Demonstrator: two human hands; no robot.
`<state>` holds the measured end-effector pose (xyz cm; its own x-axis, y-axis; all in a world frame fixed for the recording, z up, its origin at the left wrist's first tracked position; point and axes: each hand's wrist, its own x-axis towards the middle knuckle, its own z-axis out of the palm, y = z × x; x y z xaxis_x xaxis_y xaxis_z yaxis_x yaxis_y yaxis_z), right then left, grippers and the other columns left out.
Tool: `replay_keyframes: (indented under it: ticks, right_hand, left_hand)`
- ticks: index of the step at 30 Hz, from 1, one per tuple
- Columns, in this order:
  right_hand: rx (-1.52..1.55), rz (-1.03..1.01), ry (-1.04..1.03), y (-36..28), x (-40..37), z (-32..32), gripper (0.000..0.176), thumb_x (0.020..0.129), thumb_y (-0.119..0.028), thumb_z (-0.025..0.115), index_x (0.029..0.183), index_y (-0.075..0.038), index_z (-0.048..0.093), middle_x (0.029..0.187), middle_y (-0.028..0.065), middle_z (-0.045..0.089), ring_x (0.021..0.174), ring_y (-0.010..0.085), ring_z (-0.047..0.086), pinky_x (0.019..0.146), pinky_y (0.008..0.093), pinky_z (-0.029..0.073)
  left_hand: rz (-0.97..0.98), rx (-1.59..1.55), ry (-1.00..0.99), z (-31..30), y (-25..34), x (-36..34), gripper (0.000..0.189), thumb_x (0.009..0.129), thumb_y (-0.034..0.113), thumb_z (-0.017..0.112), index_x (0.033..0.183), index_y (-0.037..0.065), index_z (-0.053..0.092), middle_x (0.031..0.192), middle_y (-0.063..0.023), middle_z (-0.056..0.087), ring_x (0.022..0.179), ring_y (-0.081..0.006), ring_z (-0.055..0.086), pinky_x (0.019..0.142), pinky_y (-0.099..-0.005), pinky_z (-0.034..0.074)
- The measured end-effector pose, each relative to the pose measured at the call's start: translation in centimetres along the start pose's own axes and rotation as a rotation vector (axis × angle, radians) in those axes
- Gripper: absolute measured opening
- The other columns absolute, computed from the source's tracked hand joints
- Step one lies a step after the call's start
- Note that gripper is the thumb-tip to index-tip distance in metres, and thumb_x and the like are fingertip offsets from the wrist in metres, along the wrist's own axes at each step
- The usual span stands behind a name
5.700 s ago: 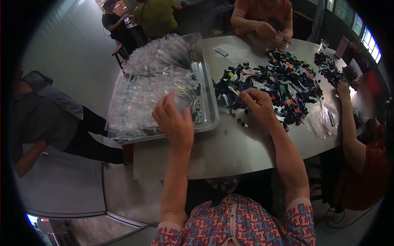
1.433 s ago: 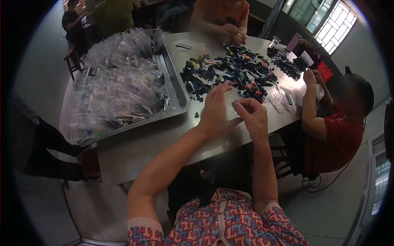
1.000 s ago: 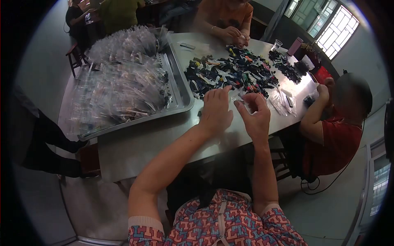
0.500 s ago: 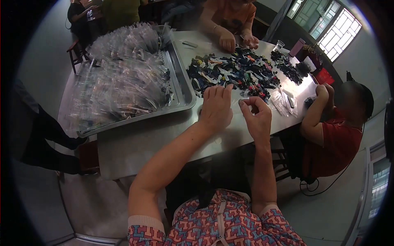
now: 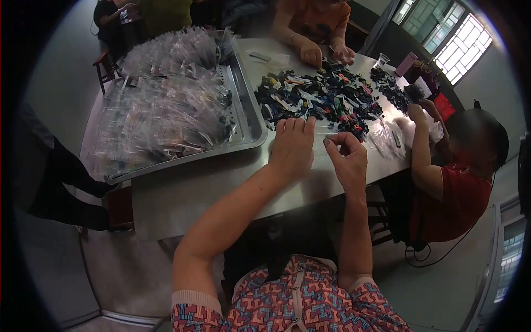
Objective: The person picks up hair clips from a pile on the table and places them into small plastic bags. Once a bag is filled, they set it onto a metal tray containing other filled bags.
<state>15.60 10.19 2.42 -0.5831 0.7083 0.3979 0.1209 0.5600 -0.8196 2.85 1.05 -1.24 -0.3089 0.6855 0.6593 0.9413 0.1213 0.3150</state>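
My left hand [image 5: 292,146] is above the near edge of the steel table, back upward and fingers curled closed. What its fingers hold, if anything, is hidden. Just to its right, my right hand [image 5: 349,157] pinches thumb against forefinger. A faint, pale, thin thing shows in the gap between the two hands, too indistinct to name. Right beyond my fingertips spreads a pile of small dark and coloured pieces [image 5: 318,99], with white, orange and red ones among them.
At left, a large metal tray [image 5: 256,135] holds heaps of filled clear plastic bags [image 5: 160,110]. Clear bags [image 5: 387,138] lie right of the pile. A person in orange [image 5: 312,25] works opposite; a person in red [image 5: 459,188] sits at right. A flat grey piece [image 5: 260,56] lies farther back.
The person in red has reached forward, and a clear bag now shows by their hands. My own hands have barely moved; the view has shifted slightly.
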Motion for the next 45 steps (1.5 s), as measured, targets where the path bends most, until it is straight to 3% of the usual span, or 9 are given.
replay_keyframes:
  ticks: [9, 12, 14, 17, 28, 29, 31, 34, 45]
  right_hand:
    - [0.252, 0.107, -0.05, 1.5, 0.3, 0.1, 0.011, 0.086, -0.01, 0.074, 0.092, -0.002, 0.069, 0.078, -0.0038, 0.065, 0.063, 0.0021, 0.045, 0.058, 0.0207, 0.039]
    - [0.156, 0.099, -0.054, 1.5, 0.2, -0.2, 0.011, 0.086, -0.01, 0.074, 0.091, -0.002, 0.069, 0.078, -0.0043, 0.064, 0.063, 0.0019, 0.046, 0.057, 0.0206, 0.04]
    - [0.098, 0.092, -0.047, 1.2, 0.2, -0.3, 0.011, 0.086, -0.01, 0.074, 0.091, -0.002, 0.069, 0.077, -0.0046, 0.064, 0.063, 0.0019, 0.046, 0.057, 0.0206, 0.04]
    - [0.063, 0.127, -0.083, 1.4, 0.3, -0.5, 0.012, 0.089, -0.008, 0.073, 0.097, -0.001, 0.068, 0.083, -0.003, 0.065, 0.075, 0.003, 0.057, 0.067, 0.02, 0.046]
    - [0.474, 0.197, -0.212, 1.5, 0.8, 0.1, 0.013, 0.092, -0.004, 0.069, 0.103, 0.002, 0.065, 0.097, 0.007, 0.071, 0.092, 0.0137, 0.069, 0.086, 0.0246, 0.053]
    - [0.478, 0.196, -0.215, 1.6, 0.9, 0.2, 0.013, 0.092, -0.004, 0.069, 0.103, 0.002, 0.065, 0.097, 0.007, 0.071, 0.092, 0.0137, 0.069, 0.086, 0.0246, 0.053]
    - [0.438, 0.153, -0.191, 1.7, 1.0, 0.4, 0.014, 0.09, -0.008, 0.071, 0.1, 0.0, 0.068, 0.091, 0.0008, 0.071, 0.075, 0.0041, 0.06, 0.07, 0.02, 0.048]
    - [0.213, 0.133, -0.157, 1.8, 0.9, 0.2, 0.015, 0.089, -0.009, 0.071, 0.101, 0.0, 0.068, 0.09, -0.0005, 0.07, 0.074, 0.0039, 0.059, 0.069, 0.0199, 0.048]
    - [0.413, 0.222, -0.311, 1.7, 2.1, 0.6, 0.014, 0.092, -0.009, 0.068, 0.1, 0.001, 0.064, 0.087, 0.0011, 0.07, 0.081, 0.0057, 0.063, 0.069, 0.021, 0.048]
  left_hand:
    - [-0.016, 0.03, -0.045, 0.0, 0.0, -0.1, 0.068, 0.07, 0.012, 0.069, 0.133, -0.004, 0.048, 0.109, -0.0152, 0.055, 0.109, -0.0295, 0.05, 0.102, -0.0434, 0.033]
    - [0.0, 0.077, -0.048, 0.1, -0.1, -0.1, 0.071, 0.071, 0.019, 0.072, 0.134, -0.003, 0.048, 0.109, -0.0148, 0.055, 0.109, -0.0296, 0.05, 0.103, -0.044, 0.033]
    - [-0.02, 0.011, -0.067, -0.2, 0.0, -0.1, 0.077, 0.072, 0.032, 0.077, 0.134, -0.004, 0.047, 0.109, -0.0142, 0.055, 0.109, -0.0295, 0.049, 0.103, -0.0448, 0.032]
    - [0.003, -0.01, -0.053, -0.2, -0.1, 0.1, 0.086, 0.071, 0.043, 0.08, 0.135, -0.004, 0.046, 0.109, -0.014, 0.055, 0.109, -0.0294, 0.049, 0.103, -0.0455, 0.032]
    - [-0.035, 0.051, -0.104, -0.6, -0.4, 0.1, 0.087, 0.069, 0.041, 0.082, 0.134, -0.004, 0.047, 0.111, -0.0144, 0.055, 0.11, -0.0291, 0.048, 0.103, -0.0447, 0.032]
    - [-0.032, 0.043, -0.099, -0.6, -0.5, 0.1, 0.087, 0.069, 0.04, 0.082, 0.135, -0.005, 0.046, 0.111, -0.0145, 0.054, 0.11, -0.0292, 0.048, 0.103, -0.0448, 0.032]
    - [-0.023, 0.064, -0.075, -0.4, -0.7, 0.1, 0.087, 0.069, 0.04, 0.081, 0.135, -0.005, 0.046, 0.11, -0.0148, 0.055, 0.109, -0.0296, 0.048, 0.101, -0.0441, 0.033]
    - [-0.021, 0.088, -0.051, -0.2, -0.8, 0.2, 0.085, 0.07, 0.04, 0.079, 0.135, -0.005, 0.047, 0.108, -0.0152, 0.055, 0.107, -0.0303, 0.049, 0.098, -0.0434, 0.035]
    - [-0.036, 0.078, -0.056, -0.2, -1.1, 0.2, 0.083, 0.07, 0.036, 0.079, 0.134, -0.006, 0.048, 0.108, -0.0154, 0.055, 0.106, -0.0311, 0.05, 0.097, -0.0435, 0.036]
